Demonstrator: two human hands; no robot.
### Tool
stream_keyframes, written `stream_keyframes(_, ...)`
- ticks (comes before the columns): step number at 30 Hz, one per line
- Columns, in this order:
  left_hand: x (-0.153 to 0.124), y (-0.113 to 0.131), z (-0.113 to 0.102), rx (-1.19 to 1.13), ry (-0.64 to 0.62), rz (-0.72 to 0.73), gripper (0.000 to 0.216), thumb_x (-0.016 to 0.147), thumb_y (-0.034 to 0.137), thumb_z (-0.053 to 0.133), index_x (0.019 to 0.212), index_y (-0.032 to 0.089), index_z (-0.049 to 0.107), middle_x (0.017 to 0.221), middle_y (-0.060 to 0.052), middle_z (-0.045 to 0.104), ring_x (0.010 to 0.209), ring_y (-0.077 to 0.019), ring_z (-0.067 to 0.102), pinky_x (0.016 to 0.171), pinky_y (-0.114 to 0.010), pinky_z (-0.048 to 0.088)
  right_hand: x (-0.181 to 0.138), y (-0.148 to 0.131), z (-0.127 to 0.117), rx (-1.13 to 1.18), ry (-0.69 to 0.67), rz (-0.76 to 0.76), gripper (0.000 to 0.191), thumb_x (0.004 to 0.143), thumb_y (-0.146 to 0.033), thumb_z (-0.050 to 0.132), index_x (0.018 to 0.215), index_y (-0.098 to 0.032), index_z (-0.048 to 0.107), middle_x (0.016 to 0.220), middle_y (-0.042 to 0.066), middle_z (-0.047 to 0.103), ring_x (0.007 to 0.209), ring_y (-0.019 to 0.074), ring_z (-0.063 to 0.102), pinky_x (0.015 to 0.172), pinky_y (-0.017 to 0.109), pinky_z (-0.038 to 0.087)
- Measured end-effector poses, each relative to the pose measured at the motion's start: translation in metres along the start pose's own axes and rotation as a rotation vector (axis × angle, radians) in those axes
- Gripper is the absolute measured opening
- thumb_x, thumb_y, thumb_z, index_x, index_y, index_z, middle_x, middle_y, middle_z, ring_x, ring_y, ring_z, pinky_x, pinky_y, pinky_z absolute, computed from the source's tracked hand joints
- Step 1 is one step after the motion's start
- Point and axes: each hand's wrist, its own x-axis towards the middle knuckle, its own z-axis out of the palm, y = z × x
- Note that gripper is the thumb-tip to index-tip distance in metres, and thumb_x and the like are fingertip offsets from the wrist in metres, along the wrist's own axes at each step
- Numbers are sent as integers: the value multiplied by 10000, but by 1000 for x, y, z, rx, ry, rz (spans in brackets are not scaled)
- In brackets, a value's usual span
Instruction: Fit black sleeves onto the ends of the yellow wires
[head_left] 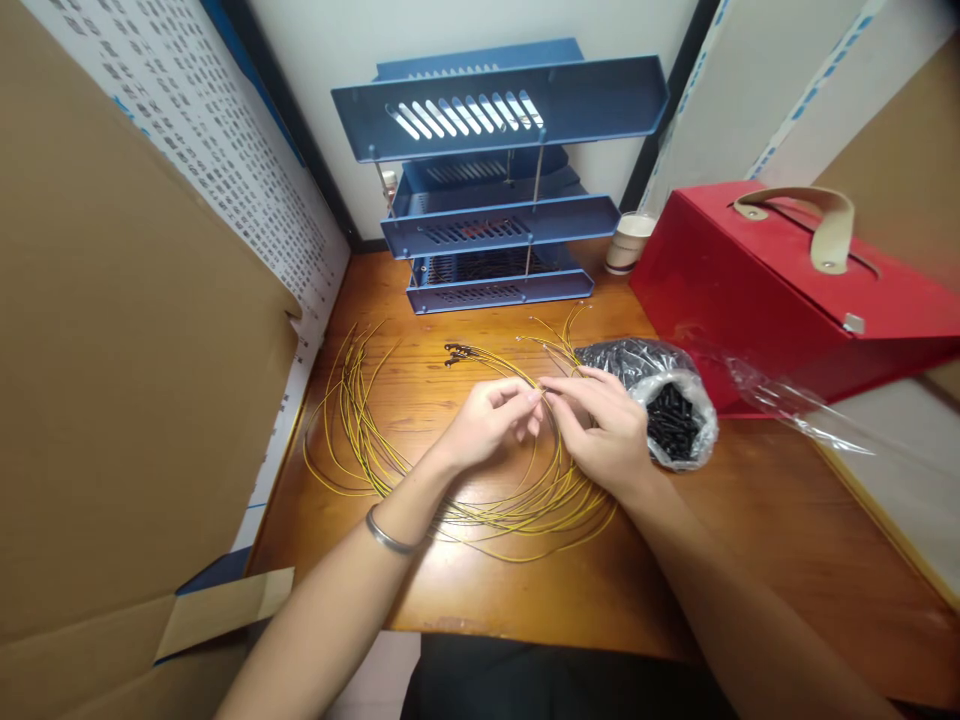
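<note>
My left hand (489, 418) and my right hand (600, 425) meet over the middle of the wooden desk (750, 540), fingertips pinched together on a thin yellow wire (517, 372). A looped bundle of yellow wires (525, 510) lies beneath both hands. Several of these wires end in small black caps (454, 352) to the upper left of my hands. A second bundle of yellow wires (352, 420) lies spread at the desk's left side. Just right of my right hand sits a clear plastic bag of small black parts (671, 405).
A blue three-tier letter tray (495, 170) stands at the back of the desk. A paper cup (628, 242) sits beside a red box with a tan handle (795, 270) on the right. Cardboard panels (127, 350) wall in the left side.
</note>
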Motion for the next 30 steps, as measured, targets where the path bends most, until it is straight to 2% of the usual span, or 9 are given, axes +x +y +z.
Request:
stream_keyframes(7, -1, 2, -10, -46, 27, 16, 349, 809, 430, 689, 630, 141, 615, 550, -12, 602, 510, -97, 524, 573, -241, 419, 4, 7, -8, -114, 93, 78, 164, 896, -121, 633, 1003, -210, 720, 961, 59, 789, 824, 215, 741, 967, 463, 514)
stream_keyframes(11, -1, 3, -10, -46, 0, -18, 395, 857, 481, 622, 679, 129, 643, 612, -45, 643, 520, -104, 538, 544, -242, 410, 3, 2, -5, -47, 34, 42, 193, 903, -114, 614, 1018, -226, 720, 958, 43, 787, 846, 201, 738, 984, 457, 503)
stream_keyframes(16, -2, 4, -9, -24, -42, -9, 344, 804, 439, 715, 666, 135, 631, 598, -28, 641, 532, -106, 550, 565, -239, 430, 3, -2, -1, 1, -32, -1, 206, 907, -108, 610, 1031, -233, 718, 955, 38, 783, 883, 195, 732, 1001, 456, 489)
stream_keyframes(19, -4, 5, -13, -67, -51, -2, 321, 784, 396, 734, 626, 137, 630, 545, -19, 619, 502, -103, 541, 561, -244, 423, 3, 1, -2, -42, 2, 29, 195, 906, -110, 620, 1022, -229, 721, 958, 44, 783, 897, 207, 732, 1006, 480, 481)
stream_keyframes(22, -4, 6, -15, -185, -7, 37, 298, 777, 359, 714, 602, 136, 624, 511, -22, 602, 487, -110, 547, 555, -250, 421, 2, 3, -3, -80, 70, 70, 196, 900, -103, 626, 1025, -216, 725, 968, 59, 783, 879, 217, 736, 996, 497, 495)
stream_keyframes(25, -4, 6, -14, -258, 11, 66, 261, 786, 367, 679, 678, 130, 656, 587, -50, 652, 516, -130, 570, 545, -261, 432, 1, 1, -2, -57, 131, 76, 227, 889, -81, 629, 1049, -211, 726, 977, 62, 782, 866, 214, 737, 981, 471, 530)
stream_keyframes(28, -3, 3, -8, -162, -21, 80, 253, 807, 386, 699, 835, 136, 674, 730, -61, 702, 566, -128, 577, 558, -258, 451, 1, -2, -2, -11, 154, 65, 257, 872, -54, 640, 1065, -195, 734, 974, 69, 779, 885, 204, 733, 915, 390, 576)
stream_keyframes(30, -4, 0, -4, 26, -9, 136, 257, 859, 399, 673, 864, 142, 670, 774, -59, 703, 630, -130, 592, 617, -255, 465, 2, -3, -2, 28, 127, 66, 275, 870, -46, 640, 1077, -195, 740, 979, 71, 774, 882, 195, 728, 847, 346, 593)
